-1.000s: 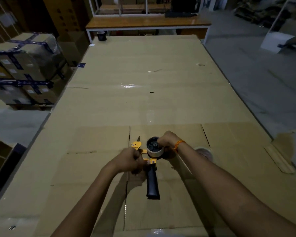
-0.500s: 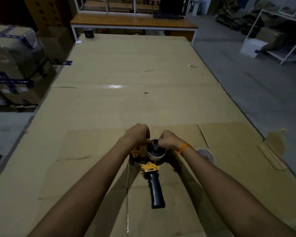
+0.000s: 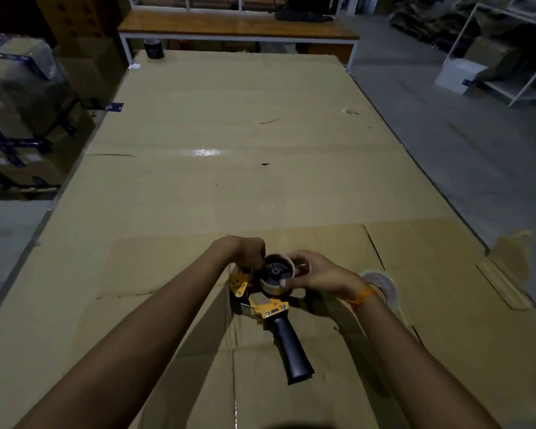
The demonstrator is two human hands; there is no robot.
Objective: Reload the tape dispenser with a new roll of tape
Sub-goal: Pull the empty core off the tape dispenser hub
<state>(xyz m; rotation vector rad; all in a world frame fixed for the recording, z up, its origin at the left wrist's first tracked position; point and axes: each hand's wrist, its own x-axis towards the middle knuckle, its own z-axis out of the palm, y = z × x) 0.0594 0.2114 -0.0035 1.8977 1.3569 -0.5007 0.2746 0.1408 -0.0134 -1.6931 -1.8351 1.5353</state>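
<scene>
Right now your 2 hands meet over the tape dispenser (image 3: 268, 305), which lies on the cardboard-covered bench (image 3: 229, 187) just in front of you. Its yellow metal frame faces up and its black handle (image 3: 293, 349) points back toward you and slightly to your right, resting flat on the cardboard. On the dispenser's black hub (image 3: 275, 269) sits a nearly spent roll (image 3: 271, 286), little more than a pale core ring.

Your right hand (image 3: 319, 272) is closed on that spent roll, thumb at its near edge and fingers curled over its far right side. Your left hand (image 3: 245, 250) is curled at the hub's left side, above the yellow front plate, but the fingertips are hidden behind the knuckles, so whether that grip is clamped on anything cannot be told. An orange band (image 3: 361, 297) circles your right wrist.

Just beyond your right wrist, partly hidden by it, a fresh roll of clear tape (image 3: 384, 284) lies flat on the bench, close beside the dispenser but not touching it. Far off at the bench's back left corner stands a dark roll (image 3: 153, 48).
</scene>
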